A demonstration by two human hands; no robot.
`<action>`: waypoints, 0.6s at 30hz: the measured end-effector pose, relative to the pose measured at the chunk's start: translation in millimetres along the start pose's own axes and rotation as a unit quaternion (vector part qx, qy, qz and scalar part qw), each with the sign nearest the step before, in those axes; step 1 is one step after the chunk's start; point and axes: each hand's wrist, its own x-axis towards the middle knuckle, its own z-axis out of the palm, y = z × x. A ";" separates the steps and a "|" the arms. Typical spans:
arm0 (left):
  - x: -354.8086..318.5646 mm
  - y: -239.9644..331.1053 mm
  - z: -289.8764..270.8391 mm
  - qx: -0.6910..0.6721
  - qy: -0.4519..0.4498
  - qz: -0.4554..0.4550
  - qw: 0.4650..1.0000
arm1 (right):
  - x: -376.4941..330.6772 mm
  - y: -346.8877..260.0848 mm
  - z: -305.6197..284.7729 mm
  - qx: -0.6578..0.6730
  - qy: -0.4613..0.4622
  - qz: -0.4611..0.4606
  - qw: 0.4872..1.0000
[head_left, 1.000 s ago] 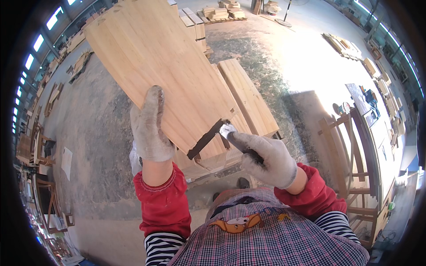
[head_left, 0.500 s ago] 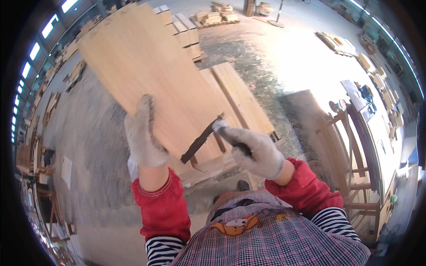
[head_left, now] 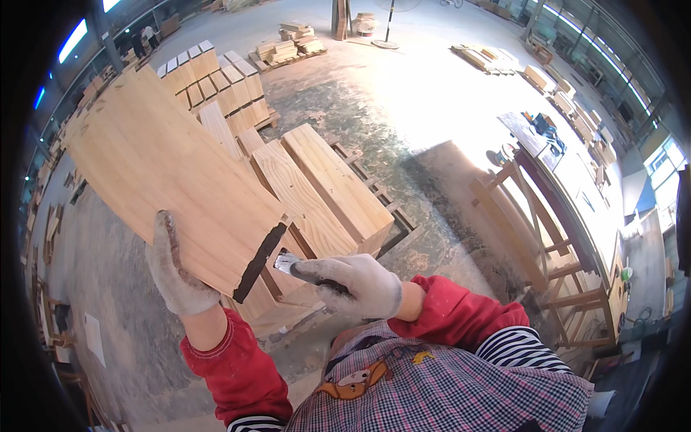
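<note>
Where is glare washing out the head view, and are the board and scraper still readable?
Head view: sunlight blows out the concrete floor upper centre; fisheye bends the rim; the wood panel, the left hand and the right hand with its scraper are evenly lit and sharp.

You are standing on a grey concrete floor (head_left: 403, 137), stained dark and dusted with pale sawdust, inside a large workshop hall. Strong daylight washes out the floor ahead of you. To your right stands a long wooden trestle frame (head_left: 547, 237) with slanted legs, and a long pale desk (head_left: 576, 180) runs beside it. Ahead lie low stacks of pale cut timber blocks (head_left: 216, 72) in rows, and further stacks of boards (head_left: 291, 39) farther off. Along the right wall you see a band of bright windows (head_left: 612, 50). On the left, narrow blue-lit windows (head_left: 72, 39) sit high up.
</note>
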 end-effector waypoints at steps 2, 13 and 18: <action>-0.2 -0.4 0.4 -0.001 -0.008 0.014 1.000 | 2.4 -10.5 -4.3 0.002 0.014 0.000 1.000; 13.9 15.1 -1.4 0.081 -0.030 0.054 0.995 | 1.0 -8.2 -18.6 -0.069 -0.082 -0.036 0.994; 18.5 34.6 10.8 -0.265 0.050 -0.186 0.945 | 23.2 -34.2 -27.3 -0.140 -0.200 -0.071 0.967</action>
